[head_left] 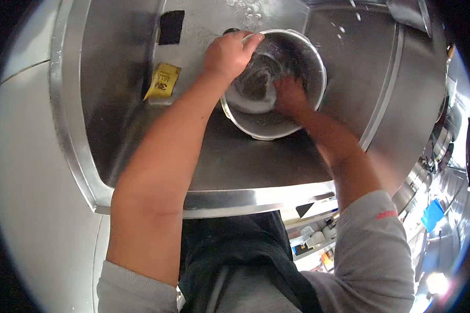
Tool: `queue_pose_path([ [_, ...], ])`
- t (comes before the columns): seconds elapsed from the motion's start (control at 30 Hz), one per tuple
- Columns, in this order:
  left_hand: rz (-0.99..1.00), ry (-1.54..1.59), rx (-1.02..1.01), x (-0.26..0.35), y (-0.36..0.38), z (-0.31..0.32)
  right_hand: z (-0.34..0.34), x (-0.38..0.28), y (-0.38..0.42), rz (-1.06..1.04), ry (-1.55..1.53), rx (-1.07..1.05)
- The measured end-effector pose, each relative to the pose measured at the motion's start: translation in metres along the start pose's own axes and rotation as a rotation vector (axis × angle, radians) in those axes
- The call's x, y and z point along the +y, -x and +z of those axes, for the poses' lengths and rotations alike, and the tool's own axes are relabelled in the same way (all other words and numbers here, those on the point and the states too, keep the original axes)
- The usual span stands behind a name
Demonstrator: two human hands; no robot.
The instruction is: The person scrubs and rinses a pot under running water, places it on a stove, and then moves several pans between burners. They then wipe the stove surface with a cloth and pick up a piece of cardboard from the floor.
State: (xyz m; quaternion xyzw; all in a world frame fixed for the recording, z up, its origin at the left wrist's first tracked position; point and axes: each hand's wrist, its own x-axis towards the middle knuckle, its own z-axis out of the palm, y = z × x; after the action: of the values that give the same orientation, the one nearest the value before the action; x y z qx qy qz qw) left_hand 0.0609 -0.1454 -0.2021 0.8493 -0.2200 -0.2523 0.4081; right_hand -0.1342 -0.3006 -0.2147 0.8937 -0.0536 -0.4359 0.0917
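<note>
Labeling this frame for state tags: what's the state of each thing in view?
metal bowl: tilted in sink, wet and soapy inside
left hand: gripping bowl rim
right hand: inside bowl, pressing a scrubber
sink: wet, suds at back
yellow sponge: lying unused in sink

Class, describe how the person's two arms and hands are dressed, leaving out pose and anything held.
Both hands, left hand and right hand, are bare, with no gloves. The forearms are bare too. Grey sleeves are pushed up above the elbows; the right sleeve carries a small red marking.
</note>
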Motion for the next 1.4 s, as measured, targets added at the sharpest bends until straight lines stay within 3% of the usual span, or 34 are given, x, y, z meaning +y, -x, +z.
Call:
queue_pose_path([
  [0.07, 0.000, 0.001, -0.017, 0.008, 0.003, -0.007, 0.006, -0.043, 0.003, 0.084, -0.337, -0.248],
  [0.13, -0.025, 0.099, -0.067, 0.006, 0.001, -0.008, 0.073, -0.101, -0.050, -0.060, -0.504, -0.244],
  [0.2, -0.041, 0.240, -0.107, -0.005, -0.002, -0.001, 0.020, -0.118, -0.081, -0.008, -1.227, -0.037],
  [0.23, -0.047, 0.329, -0.123, -0.017, -0.006, 0.007, -0.055, -0.108, -0.071, 0.234, -1.990, 0.093],
  [0.37, -0.073, 0.420, -0.211, -0.039, -0.011, 0.021, -0.083, -0.103, -0.050, 0.556, -2.174, 0.159],
  [0.4, -0.058, 0.418, -0.244, -0.039, -0.012, 0.020, -0.092, -0.115, -0.013, 0.482, -2.003, 0.059],
  [0.47, -0.214, 0.294, -0.320, -0.006, -0.007, -0.004, -0.038, -0.105, -0.002, -0.088, -1.470, 0.099],
  [0.5, -0.293, 0.230, -0.347, 0.005, -0.006, -0.015, -0.034, -0.110, 0.009, -0.033, -1.689, 0.007],
  [0.6, -0.071, 0.171, -0.292, -0.014, -0.014, 0.001, -0.119, -0.097, 0.072, -0.098, -0.986, 0.023],
  [0.63, -0.092, 0.234, -0.336, -0.010, -0.014, -0.007, -0.116, -0.101, 0.063, -0.023, -0.894, -0.067],
  [0.73, -0.137, -0.010, -0.182, 0.005, 0.002, -0.026, -0.098, -0.113, 0.062, 0.014, -0.832, 0.075],
  [0.83, 0.426, -0.393, -0.273, 0.025, 0.049, -0.082, -0.133, -0.083, 0.095, -0.119, -0.636, -0.061],
  [0.9, 0.563, -0.505, -0.418, 0.057, 0.072, -0.114, -0.184, -0.038, 0.122, -0.294, -0.492, -0.111],
  [1.0, 0.449, -0.517, -0.658, 0.100, 0.074, -0.130, -0.217, 0.013, 0.101, -0.443, -0.167, -0.228],
  [1.07, 0.339, -0.460, -0.732, 0.112, 0.065, -0.121, -0.254, 0.032, 0.094, -0.475, -0.059, -0.109],
  [1.13, 0.310, -0.411, -0.602, 0.102, 0.064, -0.100, -0.273, 0.042, 0.070, -0.445, -0.036, -0.126],
  [1.2, 0.180, -0.207, -0.382, 0.090, 0.071, -0.083, -0.283, 0.058, 0.060, -0.397, -0.210, 0.094],
  [1.23, 0.048, -0.181, -0.388, 0.089, 0.068, -0.082, -0.283, 0.059, 0.056, -0.378, -0.303, 0.198],
  [1.33, -0.060, 0.085, -0.226, 0.067, 0.060, -0.075, -0.272, 0.066, 0.064, -0.076, -0.761, 0.567],
  [1.4, -0.004, 0.123, -0.071, 0.075, 0.062, -0.069, -0.232, 0.031, 0.069, 0.105, -0.726, 0.751],
])
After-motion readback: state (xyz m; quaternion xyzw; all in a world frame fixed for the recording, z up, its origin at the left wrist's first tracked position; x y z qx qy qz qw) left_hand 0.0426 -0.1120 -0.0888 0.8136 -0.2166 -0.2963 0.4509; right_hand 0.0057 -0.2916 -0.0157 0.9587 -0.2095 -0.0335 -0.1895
